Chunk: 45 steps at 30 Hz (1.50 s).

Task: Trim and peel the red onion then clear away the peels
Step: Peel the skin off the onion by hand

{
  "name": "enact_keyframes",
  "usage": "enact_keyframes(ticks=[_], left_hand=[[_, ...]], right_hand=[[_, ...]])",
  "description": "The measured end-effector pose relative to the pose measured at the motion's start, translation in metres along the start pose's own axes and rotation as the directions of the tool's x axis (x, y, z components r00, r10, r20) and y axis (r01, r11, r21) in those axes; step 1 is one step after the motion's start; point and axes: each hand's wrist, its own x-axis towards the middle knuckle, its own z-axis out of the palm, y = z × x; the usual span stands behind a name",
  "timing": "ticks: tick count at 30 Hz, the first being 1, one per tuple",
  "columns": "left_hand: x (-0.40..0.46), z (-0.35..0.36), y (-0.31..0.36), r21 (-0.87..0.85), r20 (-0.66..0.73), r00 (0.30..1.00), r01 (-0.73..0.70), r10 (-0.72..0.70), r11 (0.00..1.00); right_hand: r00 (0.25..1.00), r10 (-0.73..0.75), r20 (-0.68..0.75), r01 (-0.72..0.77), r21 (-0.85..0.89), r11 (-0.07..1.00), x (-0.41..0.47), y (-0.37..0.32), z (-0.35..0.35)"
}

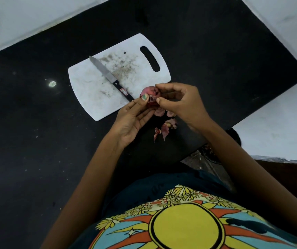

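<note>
Red and papery, the small round onion (150, 95) is held just above the near edge of a white plastic cutting board (90, 97) on a black stone surface (27, 141). The left hand (133, 119) cradles it, thumb pressed on top; the right hand (180, 103) has its fingers (159, 100) curled in, pinching at the skin. Peeling cleanly probably means lifting whole dry layers, not scraps. Torn peels (163, 130) lie below. A steel knife (110, 79) rests across the board.

dim overhead light, glare spot on dark counter (52, 84), wide-angle bending
</note>
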Motion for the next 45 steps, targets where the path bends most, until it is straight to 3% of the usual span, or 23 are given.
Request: enact_keyframes(ticks=[5,7,15,26,33,36,39,43,45], left_hand=[[0.000,0.000,0.001,-0.058,-0.014,1.000,0.020,-0.021,0.998],[0.001,0.001,-0.001,-0.065,-0.022,0.999,0.026,-0.027,0.998],[0.002,0.001,-0.002,-0.077,-0.064,0.996,0.051,-0.056,0.996],[0.000,-0.003,-0.003,-0.101,-0.039,0.998,0.055,-0.059,0.993],[-0.002,-0.001,-0.003,-0.104,-0.046,0.998,0.035,-0.040,0.994],[-0.003,0.000,-0.003,-0.077,-0.048,0.998,0.024,-0.027,0.997],[-0.003,0.000,-0.003,-0.012,-0.034,0.999,0.003,-0.003,1.000],[-0.005,0.000,-0.003,0.121,0.006,0.999,-0.032,0.031,0.992],[-0.006,0.002,-0.003,0.187,0.015,0.998,-0.055,0.053,0.981]], right_hand=[[0.997,0.073,0.022,-0.076,0.170,0.983,0.001,0.003,-0.001],[0.995,0.096,-0.002,-0.095,0.164,0.982,0.001,0.003,-0.001],[0.955,-0.022,-0.296,-0.026,-0.158,0.987,-0.001,0.017,0.000],[0.858,-0.170,-0.485,-0.024,-0.369,0.929,0.001,0.040,-0.004],[0.951,-0.136,-0.278,-0.034,-0.532,0.846,-0.001,0.057,-0.006],[0.955,-0.137,-0.262,-0.024,-0.531,0.847,-0.002,0.049,-0.005],[0.970,-0.068,-0.233,-0.017,-0.342,0.940,-0.003,0.026,-0.004],[1.000,0.012,-0.016,-0.012,-0.030,0.999,-0.005,-0.007,-0.005],[0.998,0.025,0.056,-0.027,0.045,0.999,-0.005,-0.016,-0.005]])
